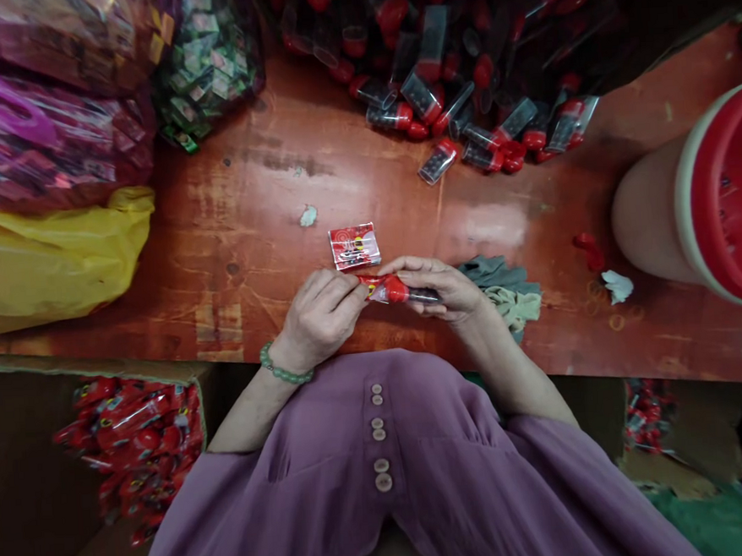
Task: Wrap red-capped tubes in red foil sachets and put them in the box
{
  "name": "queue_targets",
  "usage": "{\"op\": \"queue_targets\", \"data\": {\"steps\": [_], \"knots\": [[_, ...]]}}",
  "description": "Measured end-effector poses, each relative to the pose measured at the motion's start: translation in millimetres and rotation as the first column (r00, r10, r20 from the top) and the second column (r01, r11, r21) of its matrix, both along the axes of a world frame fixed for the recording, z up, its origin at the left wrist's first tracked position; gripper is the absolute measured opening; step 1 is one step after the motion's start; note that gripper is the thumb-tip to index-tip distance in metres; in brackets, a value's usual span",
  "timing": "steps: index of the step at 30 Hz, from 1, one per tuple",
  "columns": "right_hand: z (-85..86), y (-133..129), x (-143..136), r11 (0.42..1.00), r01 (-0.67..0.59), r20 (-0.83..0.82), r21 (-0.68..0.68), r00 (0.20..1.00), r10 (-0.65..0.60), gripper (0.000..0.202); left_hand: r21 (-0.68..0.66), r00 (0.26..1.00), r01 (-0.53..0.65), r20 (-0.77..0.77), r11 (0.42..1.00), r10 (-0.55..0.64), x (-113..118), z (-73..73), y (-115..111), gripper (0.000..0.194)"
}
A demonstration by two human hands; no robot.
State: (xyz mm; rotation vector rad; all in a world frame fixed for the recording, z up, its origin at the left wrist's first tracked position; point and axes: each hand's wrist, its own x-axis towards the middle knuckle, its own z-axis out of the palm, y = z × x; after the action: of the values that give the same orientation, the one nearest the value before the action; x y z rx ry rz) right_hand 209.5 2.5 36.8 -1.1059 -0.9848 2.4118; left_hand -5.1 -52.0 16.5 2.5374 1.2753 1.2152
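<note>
My left hand (323,313), with a green bead bracelet at its wrist, pinches a red printed plastic wrapper (377,289). My right hand (438,287) is closed around a small clear tube with a red cap (398,290) and dark contents. The tube lies sideways, its red end at the wrapper; whether it has entered the wrapper I cannot tell. Just beyond my fingers, a stack of flat red printed wrappers (354,247) rests on the reddish table (246,227). Grey-green cloth scraps (508,289) lie beside my right wrist.
A heap of red-capped tubes (462,128) covers the back. Bags of printed packets (54,105) and a yellow bag (52,266) stand left. At right are a red-rimmed bucket (651,199) and rubber bands (616,322). A carton of wrapped red pieces (143,429) sits below the left edge.
</note>
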Motion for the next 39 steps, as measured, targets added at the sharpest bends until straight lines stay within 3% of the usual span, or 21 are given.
{"op": "queue_targets", "data": {"steps": [14, 18, 23, 29, 31, 33, 35, 36, 39], "knots": [[-5.2, -14, -5, 0.975, 0.05, 0.239, 0.219, 0.965, -0.103, 0.041, -0.113, 0.999, 0.028, 0.033, 0.993, -0.025, -1, -23.7, 3, 0.013], [-7.9, -16, -7, 0.98, 0.049, 0.215, 0.192, 0.972, -0.09, 0.039, -0.17, 0.999, 0.037, 0.038, 0.985, -0.031, -2, -26.7, 3, 0.017], [-8.9, -16, -13, 0.981, 0.048, 0.203, 0.19, 0.975, -0.087, 0.032, -0.113, 0.998, 0.057, 0.019, 0.992, -0.055, 0, -28.8, 5, 0.022], [-12.6, -10, -16, 0.983, -0.036, 0.199, 0.182, 0.98, -0.001, 0.036, -0.149, 0.99, 0.132, 0.067, 0.98, -0.123, -2, -25.2, 9, 0.026], [-12.8, -11, -18, 0.977, 0.009, 0.168, 0.212, 0.985, -0.045, 0.038, -0.248, 0.996, 0.066, 0.081, 0.967, -0.047, -5, -22.4, 9, 0.031], [-11.2, -15, -22, 0.946, 0.121, 0.162, 0.301, 0.971, -0.176, 0.038, -0.377, 0.981, -0.06, 0.148, 0.924, 0.125, -6, -20.1, 6, 0.05], [-8.9, -20, -27, 0.886, 0.22, 0.165, 0.408, 0.937, -0.308, 0.037, -0.53, 0.892, -0.09, 0.334, 0.843, 0.305, -4, -18.4, 1, 0.071], [-8.1, -23, -30, 0.857, 0.242, 0.168, 0.454, 0.922, -0.349, 0.037, -0.614, 0.805, -0.013, 0.462, 0.789, 0.372, -2, -17.7, -2, 0.074], [-8.8, -30, -39, 0.792, 0.21, 0.183, 0.574, 0.909, -0.374, 0.036, -0.707, 0.443, 0.428, 0.707, 0.562, 0.552, 8, -13.8, -8, 0.054]]}}
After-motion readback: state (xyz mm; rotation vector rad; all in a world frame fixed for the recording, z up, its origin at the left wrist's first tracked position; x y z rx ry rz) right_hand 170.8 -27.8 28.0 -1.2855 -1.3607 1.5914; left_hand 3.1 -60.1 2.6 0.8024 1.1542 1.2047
